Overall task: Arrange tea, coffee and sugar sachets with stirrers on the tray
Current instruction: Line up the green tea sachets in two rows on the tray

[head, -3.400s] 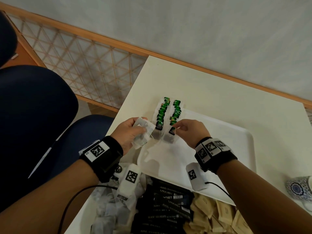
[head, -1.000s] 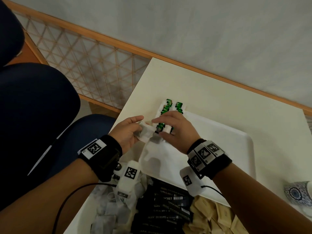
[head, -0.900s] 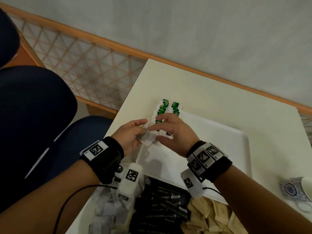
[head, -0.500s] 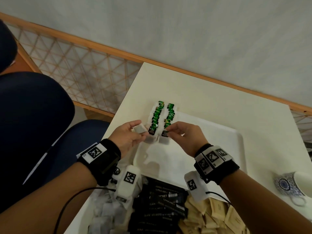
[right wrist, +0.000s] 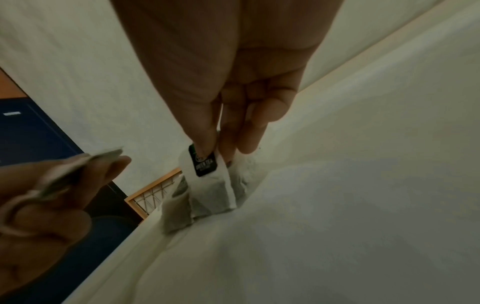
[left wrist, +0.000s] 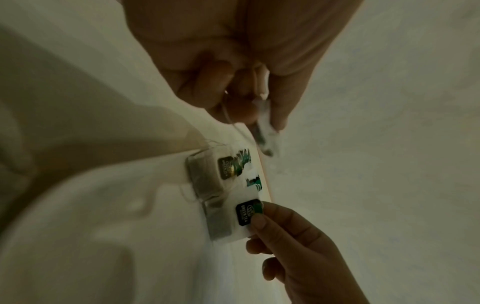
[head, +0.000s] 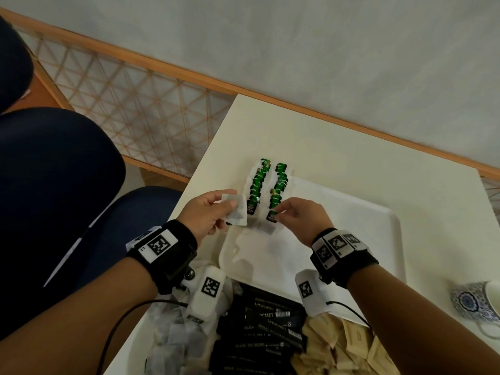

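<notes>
A white tray lies on the table. Two rows of tea bags with green tags, the left row and the right row, overlap at its far left corner. My left hand holds a loose white tea bag just left of the rows, and the left wrist view shows that tea bag pinched edge-on. My right hand pinches the green tag of the nearest bag in the right row. In the right wrist view, thumb and finger grip this tag while the bag rests on the tray.
A box at the near edge holds loose tea bags, black coffee sachets and brown sugar sachets. A blue patterned mug stands at the right. A dark blue chair sits beside the table's left edge.
My right hand drew back from beside the left hand and now pinches the tag of the front bag in the right row. The left hand still holds a tea bag.
</notes>
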{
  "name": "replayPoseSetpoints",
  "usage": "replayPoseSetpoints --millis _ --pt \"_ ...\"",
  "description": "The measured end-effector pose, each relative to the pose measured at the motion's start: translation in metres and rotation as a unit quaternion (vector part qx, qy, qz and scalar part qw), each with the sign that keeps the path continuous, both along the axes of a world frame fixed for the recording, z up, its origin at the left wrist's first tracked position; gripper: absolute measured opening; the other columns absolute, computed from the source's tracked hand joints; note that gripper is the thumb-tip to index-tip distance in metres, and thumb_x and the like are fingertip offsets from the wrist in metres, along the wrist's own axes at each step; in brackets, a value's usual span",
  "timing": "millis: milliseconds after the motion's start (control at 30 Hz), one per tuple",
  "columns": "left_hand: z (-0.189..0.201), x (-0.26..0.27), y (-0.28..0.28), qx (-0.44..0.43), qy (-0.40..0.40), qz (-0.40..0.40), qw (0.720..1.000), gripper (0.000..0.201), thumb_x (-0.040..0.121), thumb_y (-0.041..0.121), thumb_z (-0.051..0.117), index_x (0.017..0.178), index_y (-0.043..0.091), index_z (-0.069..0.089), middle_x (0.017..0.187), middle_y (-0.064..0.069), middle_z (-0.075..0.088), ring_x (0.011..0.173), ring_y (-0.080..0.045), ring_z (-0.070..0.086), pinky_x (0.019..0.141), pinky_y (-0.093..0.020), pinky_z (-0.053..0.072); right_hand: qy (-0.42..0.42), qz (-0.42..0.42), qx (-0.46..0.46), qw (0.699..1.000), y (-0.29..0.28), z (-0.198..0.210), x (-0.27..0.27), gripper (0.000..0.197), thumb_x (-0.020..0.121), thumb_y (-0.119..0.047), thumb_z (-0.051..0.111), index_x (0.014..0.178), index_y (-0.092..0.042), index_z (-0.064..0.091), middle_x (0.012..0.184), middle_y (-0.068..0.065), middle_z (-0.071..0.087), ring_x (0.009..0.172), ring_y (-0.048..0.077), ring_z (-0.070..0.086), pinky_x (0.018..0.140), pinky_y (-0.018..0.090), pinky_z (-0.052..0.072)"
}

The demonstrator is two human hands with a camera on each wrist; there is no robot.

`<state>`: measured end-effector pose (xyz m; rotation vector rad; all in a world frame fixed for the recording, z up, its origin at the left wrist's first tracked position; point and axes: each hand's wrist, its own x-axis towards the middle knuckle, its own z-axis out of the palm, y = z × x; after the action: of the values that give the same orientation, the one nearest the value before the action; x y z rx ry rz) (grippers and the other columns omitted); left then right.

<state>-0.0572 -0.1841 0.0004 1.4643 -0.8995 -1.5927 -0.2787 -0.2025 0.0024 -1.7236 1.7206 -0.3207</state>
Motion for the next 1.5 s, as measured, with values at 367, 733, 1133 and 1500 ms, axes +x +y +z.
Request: replayPoseSetpoints --millis 367,733,1133,1500 --pt "-0.007 -0.014 0.000 0.061 0.043 -0.001 0.997 0.024 0.094 0.010 0.054 0.117 0.017 0.058 0.085 -0.011 0.063 0.056 -0.016 0.066 0.046 -0.020 0.048 -0.019 0.177 -0.180 0.968 0.022 0.009 0.013 0.039 0.077 -0.034 0.075 0.114 -0.033 0.061 0.110 -0.014 0.052 0.096 0.000 0.048 0.081 0.022 0.045" --pt "0.004 -0.024 0.010 0.041 -0.031 -0.121 0.991 0.044 0.084 -0.008 0.039 0.096 0.020 0.070 0.093 -0.004 0.067 0.088 -0.020 0.058 0.077 -0.030 0.046 -0.110 0.041 -0.131 0.984 0.022 0.022 0.019 0.011 0.087 -0.023 0.067 0.095 -0.021 0.075 0.079 -0.016 0.063 0.073 -0.008 0.056 0.066 0.007 0.041" --pt "-0.015 -0.004 0.008 0.031 -0.105 -0.134 0.985 0.010 0.084 0.013 0.070 0.081 0.022 0.074 0.086 0.003 0.073 0.081 -0.011 0.066 0.073 -0.016 0.050 -0.055 0.049 -0.034 0.997 0.010 0.009 0.035 0.009 0.087 -0.029 0.065 0.094 -0.029 0.071 0.071 -0.012 0.064 0.071 0.007 0.062 0.067 0.021 0.050" --pt "-0.027 0.027 0.001 -0.009 -0.194 -0.065 0.979 0.013 0.089 0.017 0.064 0.100 0.022 0.066 0.090 0.006 0.062 0.079 -0.006 0.055 0.066 -0.015 0.040 0.047 0.070 -0.042 0.996 -0.019 -0.003 0.041 0.011 0.090 -0.031 0.060 0.096 -0.029 0.068 0.069 -0.018 0.053 0.078 0.010 0.057 0.076 0.031 0.052"
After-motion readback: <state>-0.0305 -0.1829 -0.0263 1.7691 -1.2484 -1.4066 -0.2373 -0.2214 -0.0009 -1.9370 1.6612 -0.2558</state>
